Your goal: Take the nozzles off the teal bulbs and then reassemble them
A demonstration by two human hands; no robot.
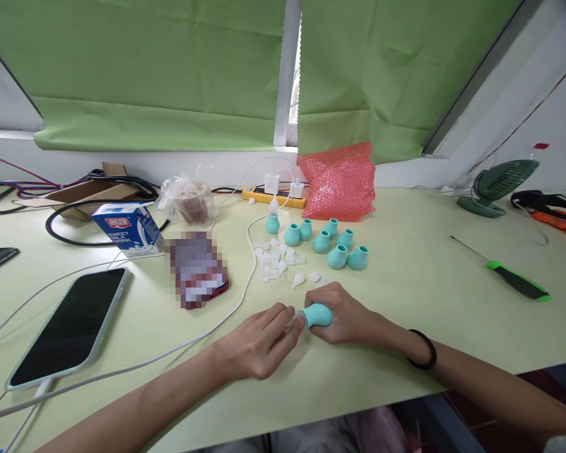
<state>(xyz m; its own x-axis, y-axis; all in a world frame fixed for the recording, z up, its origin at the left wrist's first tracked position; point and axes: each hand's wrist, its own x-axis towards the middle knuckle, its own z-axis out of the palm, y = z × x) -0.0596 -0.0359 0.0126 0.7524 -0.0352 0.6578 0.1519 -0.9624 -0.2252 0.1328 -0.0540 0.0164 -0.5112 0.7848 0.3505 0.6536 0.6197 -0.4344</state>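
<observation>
My right hand (342,314) is wrapped around a teal squeeze bulb (319,314), its neck pointing left. At that neck my left hand (263,340) pinches a small clear plastic tip (292,322), mostly hidden by the fingers. Whether the tip sits inside the neck, I cannot tell. Beyond my hands lies a loose pile of translucent plastic pieces (276,258). Several open-necked teal bulbs (357,258) stand to the right of and behind that pile. One teal bulb (272,224) at the back carries a translucent tip pointing up.
A phone (70,327) and a white cable (193,340) lie on the left, near a milk drink carton (127,229). Red bubble wrap (338,182) and a yellow power strip (259,195) are at the back. A screwdriver (519,280) and a green fan (500,182) are right.
</observation>
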